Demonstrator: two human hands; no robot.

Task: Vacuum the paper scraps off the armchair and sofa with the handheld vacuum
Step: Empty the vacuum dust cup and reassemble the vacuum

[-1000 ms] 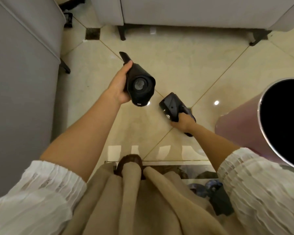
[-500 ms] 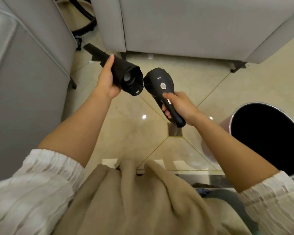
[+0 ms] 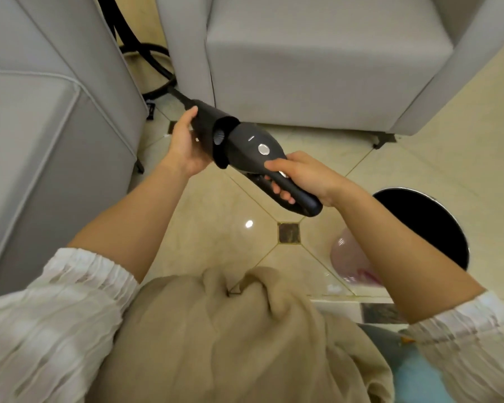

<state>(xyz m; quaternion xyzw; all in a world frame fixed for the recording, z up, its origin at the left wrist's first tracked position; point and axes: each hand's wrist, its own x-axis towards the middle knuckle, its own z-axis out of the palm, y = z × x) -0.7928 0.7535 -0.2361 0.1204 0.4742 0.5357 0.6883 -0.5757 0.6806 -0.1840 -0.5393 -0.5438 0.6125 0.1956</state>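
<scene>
- Head view: the left hand (image 3: 184, 146) is gripping the nozzle cup (image 3: 208, 126), and the right hand (image 3: 300, 177) is wrapping the vacuum (image 3: 259, 152) handle, the two parts meeting above the floor (image 3: 216, 216).
- No scraps are showing on the armchair (image 3: 317, 59) or sofa (image 3: 41, 135); suction work is probably finishing, with reassembly under way beside the bin (image 3: 428, 228).

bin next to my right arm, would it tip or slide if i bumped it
The bin looks tall with thin pinkish walls, and its inside shows only dark, so it may be light and tip easily. The glossy tiled floor would probably let it slide rather than grip. The right hand, holding the vacuum body, is close above it.
</scene>
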